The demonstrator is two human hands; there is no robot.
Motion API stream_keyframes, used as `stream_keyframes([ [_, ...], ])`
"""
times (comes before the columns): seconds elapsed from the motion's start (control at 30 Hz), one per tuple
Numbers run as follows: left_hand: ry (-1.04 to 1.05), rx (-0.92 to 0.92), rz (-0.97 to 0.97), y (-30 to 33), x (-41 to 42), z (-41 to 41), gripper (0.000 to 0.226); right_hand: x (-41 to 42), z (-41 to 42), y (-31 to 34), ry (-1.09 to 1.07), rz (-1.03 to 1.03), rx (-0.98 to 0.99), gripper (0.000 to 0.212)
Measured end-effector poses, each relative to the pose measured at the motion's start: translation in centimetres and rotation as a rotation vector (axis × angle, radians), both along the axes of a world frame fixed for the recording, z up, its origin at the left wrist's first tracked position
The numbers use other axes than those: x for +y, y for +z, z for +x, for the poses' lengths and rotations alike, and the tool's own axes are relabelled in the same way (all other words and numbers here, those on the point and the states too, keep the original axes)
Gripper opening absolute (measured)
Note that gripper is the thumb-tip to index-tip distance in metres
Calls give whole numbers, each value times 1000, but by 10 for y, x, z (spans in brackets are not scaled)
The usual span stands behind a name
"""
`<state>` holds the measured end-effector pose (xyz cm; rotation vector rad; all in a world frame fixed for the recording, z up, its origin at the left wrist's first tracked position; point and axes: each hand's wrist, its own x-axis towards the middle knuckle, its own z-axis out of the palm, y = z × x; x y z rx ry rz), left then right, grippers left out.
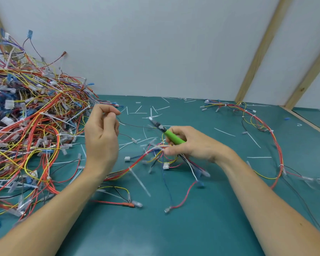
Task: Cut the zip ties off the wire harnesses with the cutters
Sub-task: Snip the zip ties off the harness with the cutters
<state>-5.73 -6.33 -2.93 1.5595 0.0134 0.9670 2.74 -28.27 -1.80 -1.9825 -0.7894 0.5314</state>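
My right hand [188,143] grips the green-handled cutters [171,136], whose dark jaws point up and left above the mat. The same hand also holds a bunch of coloured wires of a harness [155,157] that hangs blurred below it, with white connectors and a long white zip tie [139,182] on its orange branch. My left hand [102,133] is raised left of the cutters, with thumb and forefinger pinching a thin black wire [131,126] that runs right toward the jaws.
A big heap of tangled harnesses [26,126] fills the left side. A single harness [262,130] curves across the right of the green mat [174,228]. Cut white tie pieces [224,132] lie scattered. A wall stands behind, and a wooden strip [307,121] edges the mat at right.
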Motion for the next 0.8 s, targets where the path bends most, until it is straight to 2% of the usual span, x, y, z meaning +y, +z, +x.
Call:
stream_keyframes([
  [0.1,158,-34,404,3,1,-7,10,4,5,-4,-207,193,45,24],
  [0.17,232,1,648,3,-4,-9,8,8,6,-8,-310,330,141,24],
  [0.3,81,139,804,-7,-12,-3,8,18,4,-15,-272,446,259,16],
  [0.4,-42,251,773,-17,-8,0,12,28,-4,-17,-228,465,288,14],
  [0.57,-66,212,670,-17,-7,3,12,33,-9,-17,-216,467,353,21],
  [0.8,-188,303,358,-19,-14,4,8,35,-12,-20,-217,516,389,26],
])
